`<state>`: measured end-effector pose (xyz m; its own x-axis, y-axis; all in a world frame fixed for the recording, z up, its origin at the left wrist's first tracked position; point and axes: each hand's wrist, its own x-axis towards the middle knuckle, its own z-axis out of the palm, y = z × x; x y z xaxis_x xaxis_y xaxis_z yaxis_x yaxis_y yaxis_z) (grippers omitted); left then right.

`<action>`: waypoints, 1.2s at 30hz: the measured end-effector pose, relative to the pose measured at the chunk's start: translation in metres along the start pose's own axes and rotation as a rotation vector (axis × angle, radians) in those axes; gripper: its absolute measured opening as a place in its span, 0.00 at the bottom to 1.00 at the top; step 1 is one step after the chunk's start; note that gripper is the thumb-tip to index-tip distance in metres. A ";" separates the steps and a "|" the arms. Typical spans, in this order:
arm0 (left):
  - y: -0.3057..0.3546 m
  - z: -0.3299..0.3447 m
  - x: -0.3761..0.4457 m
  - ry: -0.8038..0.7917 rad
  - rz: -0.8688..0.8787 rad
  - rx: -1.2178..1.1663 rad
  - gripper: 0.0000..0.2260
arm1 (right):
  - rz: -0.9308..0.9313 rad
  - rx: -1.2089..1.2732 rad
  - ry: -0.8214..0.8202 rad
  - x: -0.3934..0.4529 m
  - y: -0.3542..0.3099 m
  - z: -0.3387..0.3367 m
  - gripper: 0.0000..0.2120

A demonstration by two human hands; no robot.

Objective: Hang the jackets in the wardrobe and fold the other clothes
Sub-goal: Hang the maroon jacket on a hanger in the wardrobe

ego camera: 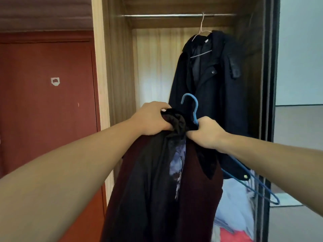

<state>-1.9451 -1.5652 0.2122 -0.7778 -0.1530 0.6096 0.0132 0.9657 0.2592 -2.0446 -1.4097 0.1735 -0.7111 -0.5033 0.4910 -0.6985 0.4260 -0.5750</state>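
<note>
I hold a dark maroon jacket (pixel 139 189) with black lining up in front of the open wardrobe (pixel 120 75). My left hand (pixel 153 117) grips its bunched black collar. My right hand (pixel 204 131) grips the neck of a blue hanger (pixel 192 105), together with the jacket's collar. The hanger's hook points up and its right arm sticks out low on the right. On the metal rail (pixel 166 15) a dark navy coat (pixel 215 95) hangs from a wire hanger, just behind my hands.
The rail is bare to the left of the hung coat. Light blue and red clothes (pixel 234 215) lie piled on the wardrobe floor. The dark sliding door edge (pixel 269 102) stands at the right. A red-brown door (pixel 47 102) is at the left.
</note>
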 end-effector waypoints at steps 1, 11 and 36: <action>0.008 0.004 -0.009 -0.014 -0.019 0.045 0.16 | 0.033 -0.011 0.026 -0.015 0.015 -0.009 0.09; 0.072 0.040 -0.083 -0.120 -0.109 0.216 0.14 | 0.181 -0.131 0.106 -0.134 0.108 -0.103 0.09; 0.090 0.147 -0.125 -0.094 -0.426 -0.874 0.10 | 0.167 0.014 0.318 -0.100 0.101 -0.102 0.08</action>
<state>-1.9394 -1.4287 0.0492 -0.8719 -0.3991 0.2839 0.1515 0.3314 0.9312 -2.0528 -1.2400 0.1327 -0.8063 -0.1676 0.5672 -0.5709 0.4713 -0.6723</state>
